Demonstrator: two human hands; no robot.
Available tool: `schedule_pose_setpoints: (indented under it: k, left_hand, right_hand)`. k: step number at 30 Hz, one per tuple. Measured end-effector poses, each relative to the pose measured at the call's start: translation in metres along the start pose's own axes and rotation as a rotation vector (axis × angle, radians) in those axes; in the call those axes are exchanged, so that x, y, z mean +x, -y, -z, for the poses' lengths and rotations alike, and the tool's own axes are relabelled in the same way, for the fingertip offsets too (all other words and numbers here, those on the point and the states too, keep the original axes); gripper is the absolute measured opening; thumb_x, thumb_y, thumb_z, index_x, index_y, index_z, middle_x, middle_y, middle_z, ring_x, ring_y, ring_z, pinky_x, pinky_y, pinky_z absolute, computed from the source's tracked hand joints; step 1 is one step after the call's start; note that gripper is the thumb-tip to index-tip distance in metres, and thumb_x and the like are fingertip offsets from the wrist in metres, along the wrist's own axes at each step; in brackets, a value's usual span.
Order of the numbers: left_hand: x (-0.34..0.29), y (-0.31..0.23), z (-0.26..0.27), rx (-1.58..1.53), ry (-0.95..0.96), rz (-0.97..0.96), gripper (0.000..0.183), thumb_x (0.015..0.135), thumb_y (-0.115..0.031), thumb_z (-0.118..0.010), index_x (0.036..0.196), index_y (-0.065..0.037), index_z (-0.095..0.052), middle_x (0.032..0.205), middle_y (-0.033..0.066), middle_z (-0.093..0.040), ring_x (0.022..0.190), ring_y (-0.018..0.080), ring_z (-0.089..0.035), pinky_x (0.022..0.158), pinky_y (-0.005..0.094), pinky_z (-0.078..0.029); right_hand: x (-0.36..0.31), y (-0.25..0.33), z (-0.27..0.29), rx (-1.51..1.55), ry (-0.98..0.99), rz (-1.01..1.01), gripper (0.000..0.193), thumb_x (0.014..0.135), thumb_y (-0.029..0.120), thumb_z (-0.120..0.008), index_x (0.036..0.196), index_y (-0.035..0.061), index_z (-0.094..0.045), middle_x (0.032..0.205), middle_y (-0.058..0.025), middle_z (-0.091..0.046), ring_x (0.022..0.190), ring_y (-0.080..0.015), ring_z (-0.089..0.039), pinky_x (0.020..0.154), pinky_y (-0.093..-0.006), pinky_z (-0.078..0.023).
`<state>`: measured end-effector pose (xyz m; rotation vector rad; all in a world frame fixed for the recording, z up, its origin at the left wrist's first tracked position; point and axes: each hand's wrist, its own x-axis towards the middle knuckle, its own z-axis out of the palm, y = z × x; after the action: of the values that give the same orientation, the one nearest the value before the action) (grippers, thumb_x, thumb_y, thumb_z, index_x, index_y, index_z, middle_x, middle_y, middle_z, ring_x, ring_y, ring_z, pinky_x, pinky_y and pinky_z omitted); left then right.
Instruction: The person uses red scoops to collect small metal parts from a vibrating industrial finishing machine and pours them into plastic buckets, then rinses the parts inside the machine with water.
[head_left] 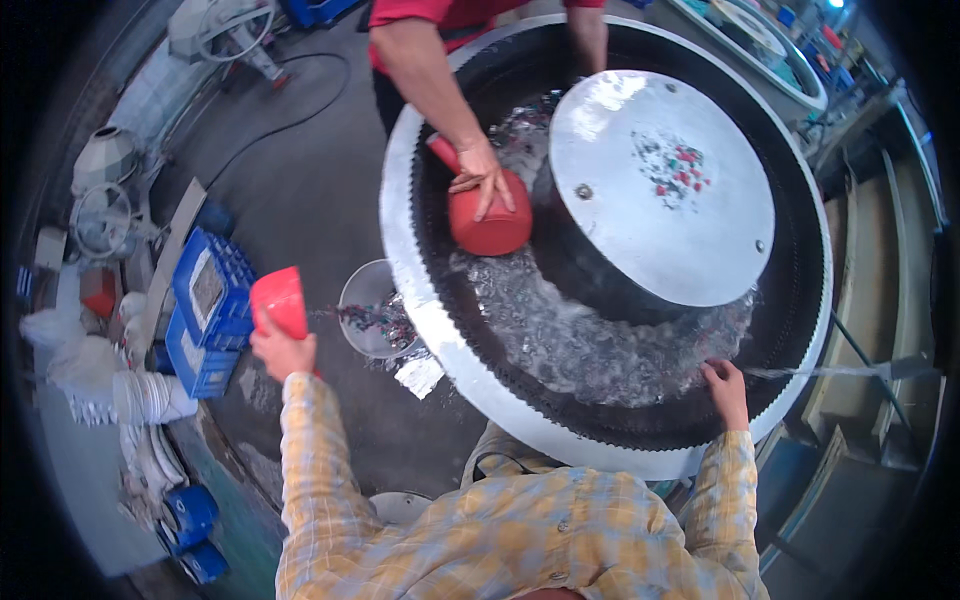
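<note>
My left hand (pixel 283 350) is wrapped round a red plastic scoop (pixel 279 302), held tilted out to the left of a pale bucket (pixel 364 284). Small dark, red and green pieces (pixel 380 325) lie in the bucket, and a faint streak runs between it and the scoop. My right hand (pixel 727 392) reaches over the near right side of a big round metal tub (pixel 432 310). Its fingers are bent together at the edge of the glittering small pieces (pixel 600 350) in the tub's channel; what they hold, if anything, is too small to tell.
Across the tub, a co-worker's hand (pixel 484 185) rests on another red scoop (pixel 490 225). The tub's raised silver centre (pixel 655 235) carries a scatter of coloured pieces (pixel 680 172). Blue crates (pixel 212 290), stacked white buckets (pixel 150 398) and a cable (pixel 255 140) are on the left.
</note>
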<state>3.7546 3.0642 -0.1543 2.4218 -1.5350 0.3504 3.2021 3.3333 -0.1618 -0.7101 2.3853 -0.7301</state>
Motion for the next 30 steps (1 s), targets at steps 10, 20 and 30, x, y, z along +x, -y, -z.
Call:
schedule_pose_setpoints:
  k: [10,20,30]
  left_hand:
    - [-0.013,-0.039,0.154,-1.449,0.526,-0.044,0.067,0.072,-0.012,-0.054,0.132,-0.007,-0.025,0.123,0.0112,-0.04,0.106,0.0244,-0.046,0.089,0.0345,-0.04]
    - [-0.041,-0.211,0.096,-0.677,0.54,-0.903,0.088,0.053,-0.01,-0.064,0.131,-0.007,-0.024,0.118,0.02,-0.04,0.111,0.0326,-0.041,0.095,0.0388,-0.033]
    - [-0.065,-0.297,-0.05,0.376,0.134,-1.122,0.084,0.059,-0.016,-0.069,0.131,-0.022,-0.027,0.112,0.0206,-0.036,0.102,0.0351,-0.04,0.069,0.0491,-0.047]
  right_hand:
    - [0.09,-0.047,-0.005,-0.32,0.06,-0.2,0.052,0.069,0.035,-0.061,0.107,-0.0011,-0.056,0.104,-0.0218,-0.057,0.098,-0.0306,-0.056,0.085,-0.0354,-0.042]
    - [0.186,-0.108,-0.037,-0.41,-0.125,-0.337,0.077,0.067,0.033,-0.066,0.131,0.0088,-0.03,0.13,-0.0277,-0.031,0.12,-0.0395,-0.033,0.098,-0.0426,-0.031]
    - [0.245,-0.146,-0.055,-0.385,-0.204,-0.344,0.087,0.06,0.042,-0.072,0.132,0.0334,-0.025,0.141,-0.02,-0.008,0.127,-0.0407,-0.015,0.101,-0.0457,-0.025]
